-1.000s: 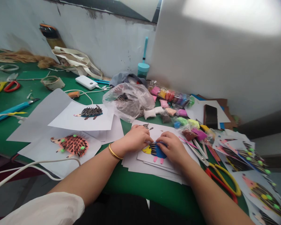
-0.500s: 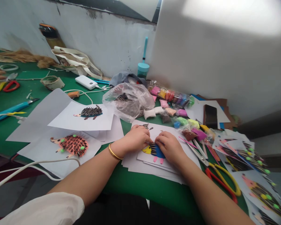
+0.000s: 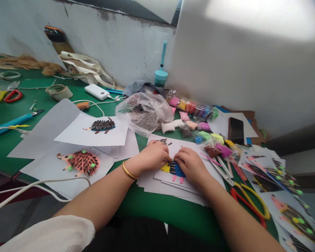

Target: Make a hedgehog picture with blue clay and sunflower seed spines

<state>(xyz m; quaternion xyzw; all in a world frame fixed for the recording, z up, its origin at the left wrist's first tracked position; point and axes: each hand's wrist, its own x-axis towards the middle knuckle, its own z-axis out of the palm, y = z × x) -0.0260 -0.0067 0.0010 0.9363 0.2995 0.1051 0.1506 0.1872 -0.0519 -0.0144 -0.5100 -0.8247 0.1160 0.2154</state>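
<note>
A clay hedgehog (image 3: pixel 180 170) with a yellow face, blue body and pink feet lies on white paper (image 3: pixel 196 182) in front of me. Striped sunflower seeds (image 3: pixel 172 166) stand in a row where yellow meets blue. My left hand (image 3: pixel 155 154) is closed at the upper left of the figure, its fingertips bent down by the seeds. Over the blue body, my right hand (image 3: pixel 191 163) is closed too, thumb and fingers pressed together. Anything pinched in either hand is hidden. Loose seeds (image 3: pixel 163 141) lie on the paper just beyond my left hand.
Beyond the paper sit an open plastic bag of seeds (image 3: pixel 144 113) and several clay packets (image 3: pixel 191 125). Scissors (image 3: pixel 241 196) lie right, beside finished hedgehog sheets (image 3: pixel 291 210). At left are an orange hedgehog (image 3: pixel 83 163), a utility knife (image 3: pixel 14 120) and a white cable (image 3: pixel 42 183).
Both of my hands stay almost in the same place over the hedgehog. Another person's hand at the far left edge has gone out of view.
</note>
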